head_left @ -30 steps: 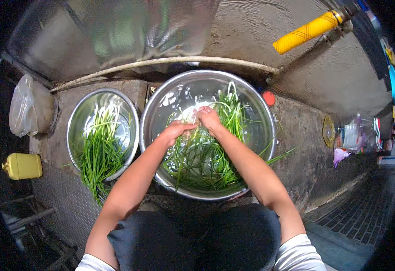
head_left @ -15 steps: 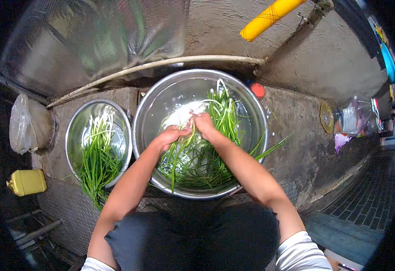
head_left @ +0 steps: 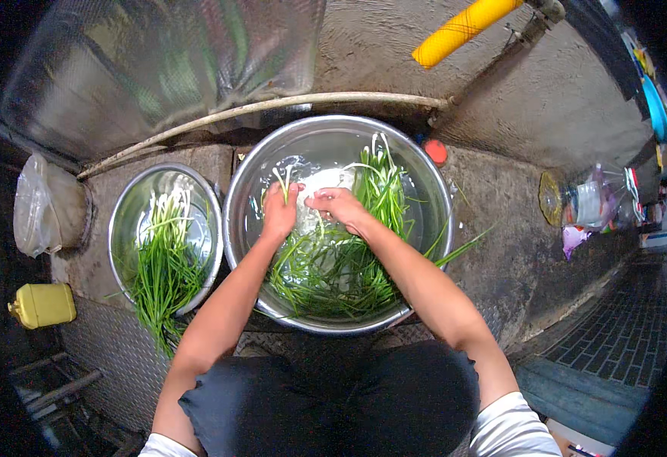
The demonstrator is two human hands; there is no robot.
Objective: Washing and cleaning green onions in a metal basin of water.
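Observation:
A large steel basin (head_left: 240, 283) of water stands before me, with spring onions lying in it. My left hand (head_left: 279, 215) is closed round a few spring onions (head_left: 284, 181), their white ends sticking up past the fingers. Just to its right, my right hand (head_left: 336, 207) is over the water with its fingers loosely bent and apart; I see nothing held in it. Beside that hand, a bunch of spring onions (head_left: 383, 183) rests against the basin's right side, white ends toward the far rim. Loose green leaves (head_left: 326, 282) float in the near half.
On the left, a smaller steel bowl (head_left: 118, 270) holds more spring onions (head_left: 167, 263), leaves hanging over its near rim. A bagged tub (head_left: 47, 206) and a yellow jerrycan (head_left: 44, 305) stand farther left. A red cap (head_left: 435, 152) lies beside the basin. A pale pipe (head_left: 272, 101) runs behind.
My left hand has moved away from me and turned upward, now with white onion ends showing above it. My right hand has come slightly left, its fingers loosened.

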